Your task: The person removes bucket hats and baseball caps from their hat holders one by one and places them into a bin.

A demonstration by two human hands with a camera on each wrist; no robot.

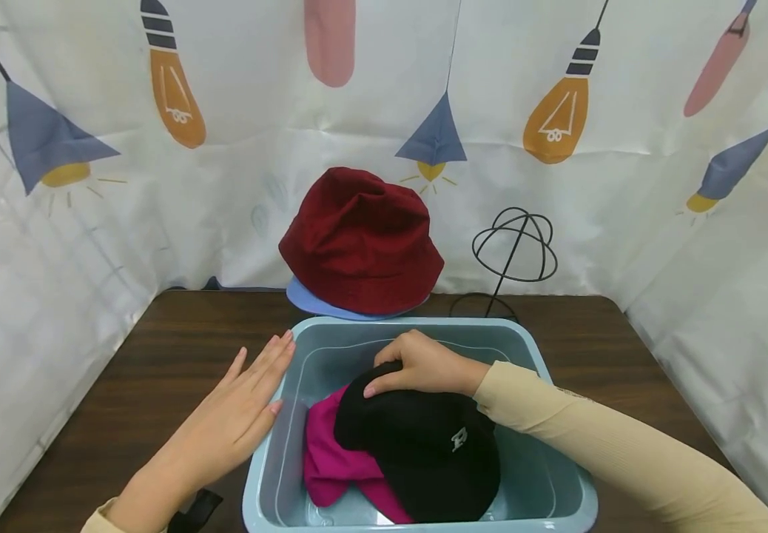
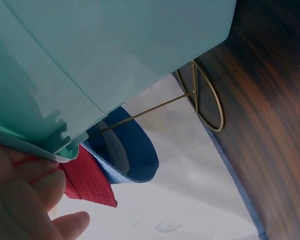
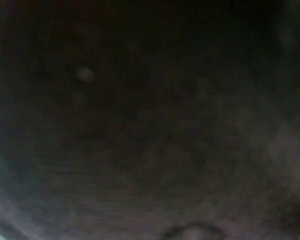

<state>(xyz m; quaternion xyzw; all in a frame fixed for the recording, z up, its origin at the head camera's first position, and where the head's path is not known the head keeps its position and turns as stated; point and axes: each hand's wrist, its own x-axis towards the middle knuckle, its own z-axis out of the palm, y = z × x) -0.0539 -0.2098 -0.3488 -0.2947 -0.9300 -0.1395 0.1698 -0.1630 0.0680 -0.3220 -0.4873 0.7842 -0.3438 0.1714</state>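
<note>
In the head view my right hand point(image 1: 427, 363) grips a black cap point(image 1: 444, 459) by its crown, with the thumb on the near side. The cap lies in a light blue plastic basin point(image 1: 417, 323), a small pale logo on its front. Under its left side is a magenta cloth hat point(image 1: 334, 463), partly hidden. My left hand point(image 1: 227, 418) is held with straight fingers at the basin's left rim; in the left wrist view its fingers point(image 2: 50, 187) are beside that rim. Dark fabric of the cap point(image 3: 140, 125) fills the right wrist view.
Behind the basin a dark red bucket hat point(image 1: 360, 244) sits over a blue hat point(image 1: 317, 296) on a stand. To its right stands a bare black wire hat stand point(image 1: 513, 252). A dark wooden table point(image 1: 204, 333) carries everything, with white lamp-print curtains point(image 1: 237, 222) around it.
</note>
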